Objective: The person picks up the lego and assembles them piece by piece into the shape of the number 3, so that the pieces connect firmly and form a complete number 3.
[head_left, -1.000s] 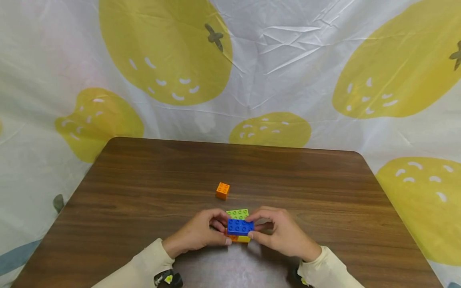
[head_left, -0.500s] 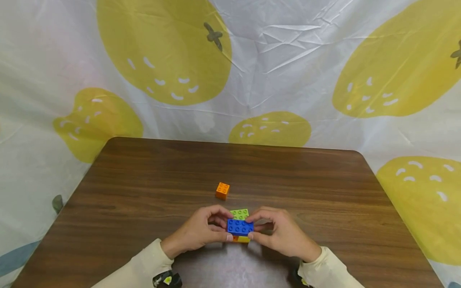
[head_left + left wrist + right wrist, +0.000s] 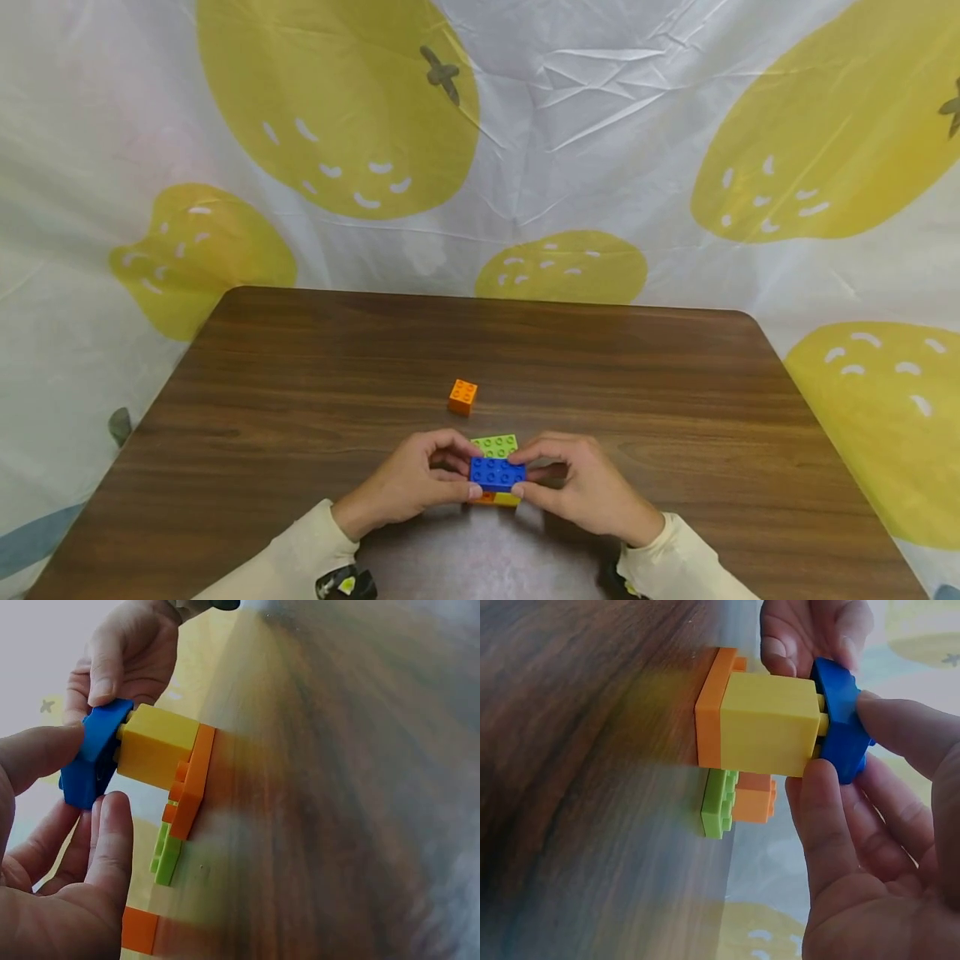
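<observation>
A blue eight-stud toy brick (image 3: 498,473) is pinched at its left end by my left hand (image 3: 411,477) and at its right end by my right hand (image 3: 583,482). Beneath it stands a tall yellow block (image 3: 159,744), fixed on a flat orange plate (image 3: 196,776) lying on the table. In the right wrist view, yellow studs show in a narrow gap under the slightly tilted blue brick. Thumbs are on the near side, fingers on the far side. Just behind lies a flat lime green plate (image 3: 497,445), partly hidden in the head view.
A loose orange four-stud brick (image 3: 462,397) sits on the brown wooden table (image 3: 337,358), beyond the hands. The table's far edge meets a white cloth (image 3: 525,167) printed with large yellow fruit.
The left fingers have moved up and in from the lower orange part onto the blue brick's left end. The blue brick has shifted very slightly left; the right hand keeps its hold.
</observation>
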`<state>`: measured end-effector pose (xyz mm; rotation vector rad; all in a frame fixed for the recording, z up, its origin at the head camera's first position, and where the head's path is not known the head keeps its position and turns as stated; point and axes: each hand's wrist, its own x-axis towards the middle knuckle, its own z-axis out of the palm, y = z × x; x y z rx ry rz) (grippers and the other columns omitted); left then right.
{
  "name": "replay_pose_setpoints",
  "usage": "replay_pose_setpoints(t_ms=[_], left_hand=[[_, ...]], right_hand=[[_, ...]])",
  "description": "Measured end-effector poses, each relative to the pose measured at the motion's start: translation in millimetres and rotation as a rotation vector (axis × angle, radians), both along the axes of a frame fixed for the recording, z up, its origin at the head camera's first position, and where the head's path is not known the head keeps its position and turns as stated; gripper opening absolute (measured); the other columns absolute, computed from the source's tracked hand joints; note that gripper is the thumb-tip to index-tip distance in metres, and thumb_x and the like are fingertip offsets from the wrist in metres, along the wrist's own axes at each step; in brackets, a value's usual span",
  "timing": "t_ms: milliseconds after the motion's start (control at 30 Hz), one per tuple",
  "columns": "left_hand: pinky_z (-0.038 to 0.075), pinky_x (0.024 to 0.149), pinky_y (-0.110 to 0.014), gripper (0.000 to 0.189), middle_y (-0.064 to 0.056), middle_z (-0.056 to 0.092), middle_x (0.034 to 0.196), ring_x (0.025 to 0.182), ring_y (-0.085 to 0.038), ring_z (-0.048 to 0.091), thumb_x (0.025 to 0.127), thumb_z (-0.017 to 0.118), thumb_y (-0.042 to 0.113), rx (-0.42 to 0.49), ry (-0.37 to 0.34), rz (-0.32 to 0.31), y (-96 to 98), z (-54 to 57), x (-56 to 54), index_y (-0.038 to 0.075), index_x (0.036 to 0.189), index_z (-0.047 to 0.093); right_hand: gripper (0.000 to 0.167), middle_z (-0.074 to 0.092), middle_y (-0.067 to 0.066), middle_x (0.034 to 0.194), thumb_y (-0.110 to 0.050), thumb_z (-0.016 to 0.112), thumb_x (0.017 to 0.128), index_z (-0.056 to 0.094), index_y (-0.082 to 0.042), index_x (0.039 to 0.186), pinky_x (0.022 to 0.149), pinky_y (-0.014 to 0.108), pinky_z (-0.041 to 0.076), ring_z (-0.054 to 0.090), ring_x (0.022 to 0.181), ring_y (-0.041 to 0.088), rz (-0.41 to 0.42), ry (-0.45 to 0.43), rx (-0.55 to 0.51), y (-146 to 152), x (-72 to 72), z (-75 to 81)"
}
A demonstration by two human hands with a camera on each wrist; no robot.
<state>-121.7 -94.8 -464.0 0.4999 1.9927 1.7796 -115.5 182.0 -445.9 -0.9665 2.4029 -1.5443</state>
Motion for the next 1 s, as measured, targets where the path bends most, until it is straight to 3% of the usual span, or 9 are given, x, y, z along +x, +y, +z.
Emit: replay_pose_setpoints(t_ms=[600,1000], left_hand=[[0.060,0.082,-0.022,0.034,-0.013,0.073,0.117,0.101,-0.022,0.070,0.090,0.086,0.017,-0.038,0.040,0.003,-2.9,-1.2,0.9,0.004,0.119,0.074],[0.061,0.086,-0.023,0.033,-0.012,0.071,0.119,0.103,-0.023,0.070,0.090,0.086,0.018,-0.047,0.043,-0.003,-2.5,1.4,3.4,0.006,0.119,0.074]], right_hand=[[0.024,0.078,0.004,0.104,-0.010,0.089,0.086,0.081,-0.009,0.109,0.080,0.028,0.065,0.076,0.094,0.013,-0.009,0.006,0.056,-4.2,-5.5,2.5],[0.030,0.076,0.014,0.108,-0.003,0.086,0.086,0.078,-0.001,0.115,0.082,0.032,0.064,0.076,0.100,0.020,-0.011,-0.168,-0.032,-3.0,0.7,-3.8]])
